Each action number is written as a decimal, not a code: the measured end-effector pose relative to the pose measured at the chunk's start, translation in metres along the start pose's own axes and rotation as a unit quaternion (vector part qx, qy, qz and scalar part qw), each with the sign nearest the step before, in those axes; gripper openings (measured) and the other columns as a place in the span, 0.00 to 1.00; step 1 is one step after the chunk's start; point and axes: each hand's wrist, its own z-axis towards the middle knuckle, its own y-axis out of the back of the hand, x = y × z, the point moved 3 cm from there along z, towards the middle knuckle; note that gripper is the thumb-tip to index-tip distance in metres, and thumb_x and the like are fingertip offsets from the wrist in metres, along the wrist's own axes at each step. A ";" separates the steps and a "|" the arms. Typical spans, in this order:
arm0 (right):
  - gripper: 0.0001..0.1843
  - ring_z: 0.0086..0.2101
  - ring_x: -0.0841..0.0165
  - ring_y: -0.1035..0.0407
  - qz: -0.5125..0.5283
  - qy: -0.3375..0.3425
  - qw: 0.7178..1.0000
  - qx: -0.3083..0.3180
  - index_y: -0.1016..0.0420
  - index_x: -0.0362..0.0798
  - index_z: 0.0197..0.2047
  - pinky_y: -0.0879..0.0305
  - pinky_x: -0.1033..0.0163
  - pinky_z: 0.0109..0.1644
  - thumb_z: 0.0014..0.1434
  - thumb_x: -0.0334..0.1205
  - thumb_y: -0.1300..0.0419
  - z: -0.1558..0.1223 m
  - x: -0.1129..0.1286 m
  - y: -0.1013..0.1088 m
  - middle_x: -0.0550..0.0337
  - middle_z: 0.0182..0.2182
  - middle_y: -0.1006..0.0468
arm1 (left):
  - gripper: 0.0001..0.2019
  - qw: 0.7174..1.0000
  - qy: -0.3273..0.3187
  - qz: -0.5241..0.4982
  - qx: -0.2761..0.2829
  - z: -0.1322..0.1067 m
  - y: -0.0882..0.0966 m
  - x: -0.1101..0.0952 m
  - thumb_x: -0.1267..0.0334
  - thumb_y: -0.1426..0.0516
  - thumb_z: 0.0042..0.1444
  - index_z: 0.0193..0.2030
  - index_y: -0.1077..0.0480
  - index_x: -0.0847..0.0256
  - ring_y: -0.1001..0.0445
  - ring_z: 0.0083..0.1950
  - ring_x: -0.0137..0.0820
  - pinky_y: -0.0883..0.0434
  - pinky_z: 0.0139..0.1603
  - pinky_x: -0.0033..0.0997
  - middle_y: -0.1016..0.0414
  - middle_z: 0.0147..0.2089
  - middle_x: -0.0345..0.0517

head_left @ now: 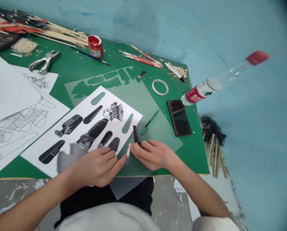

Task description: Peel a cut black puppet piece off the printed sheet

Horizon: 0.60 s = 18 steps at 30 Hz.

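Observation:
My left hand [100, 165] rests over the lower edge of a white sheet [85, 109] printed with black patterned shapes. Its fingers are curled, and the forefinger tip meets a narrow white paper strip [128, 150]; the thumb is hidden. My right hand [155, 154] pinches the lower end of a black toothed paper cut-out [136, 134], close to the left fingertips. Green shows through cut-out holes in the sheet. A slim green-and-black pen-like tool [150, 122] lies just beyond my right hand. Beneath is a translucent sheet [155, 115] on the green table.
A phone [179, 117], a bottle [196, 93] and a tape roll [160, 87] are at the right. Along the back lie a marker [174, 72], a red paint jar [95, 48], a brush [91, 56], a hole punch [45, 61] and wooden sticks [61, 33]. Drawings [20, 125] cover the left.

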 end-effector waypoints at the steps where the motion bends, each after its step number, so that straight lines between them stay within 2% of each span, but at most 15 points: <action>1: 0.12 0.34 0.68 0.39 0.002 0.000 1.000 0.001 0.18 0.41 0.46 0.45 0.57 0.31 0.74 0.33 0.43 0.000 0.000 0.000 0.53 0.43 0.21 | 0.11 1.000 0.000 -0.002 -0.002 0.001 0.000 0.000 0.76 0.43 0.66 0.53 0.24 0.76 0.36 0.28 0.33 0.36 0.29 0.38 0.32 0.26 0.39; 5: 0.11 0.34 0.68 0.38 0.002 0.003 1.000 0.009 0.18 0.41 0.46 0.44 0.57 0.32 0.74 0.33 0.43 -0.001 0.000 0.000 0.53 0.44 0.22 | 0.11 1.000 0.000 -0.008 0.001 0.002 0.000 0.001 0.76 0.43 0.66 0.53 0.25 0.77 0.35 0.27 0.32 0.35 0.29 0.38 0.32 0.26 0.39; 13: 0.09 0.37 0.66 0.35 -0.004 0.026 1.000 0.009 0.19 0.39 0.50 0.43 0.57 0.34 0.72 0.34 0.39 -0.005 0.000 -0.002 0.49 0.45 0.22 | 0.12 1.000 0.006 -0.013 0.010 -0.002 0.001 0.003 0.74 0.38 0.66 0.55 0.27 0.75 0.34 0.28 0.31 0.34 0.30 0.37 0.32 0.27 0.37; 18: 0.11 0.36 0.67 0.35 -0.004 0.026 1.000 0.005 0.18 0.41 0.50 0.42 0.58 0.34 0.74 0.33 0.43 -0.006 -0.001 -0.001 0.51 0.45 0.22 | 0.11 1.000 0.016 -0.020 0.009 0.000 0.002 0.004 0.75 0.39 0.66 0.54 0.26 0.74 0.34 0.28 0.31 0.35 0.31 0.37 0.32 0.26 0.37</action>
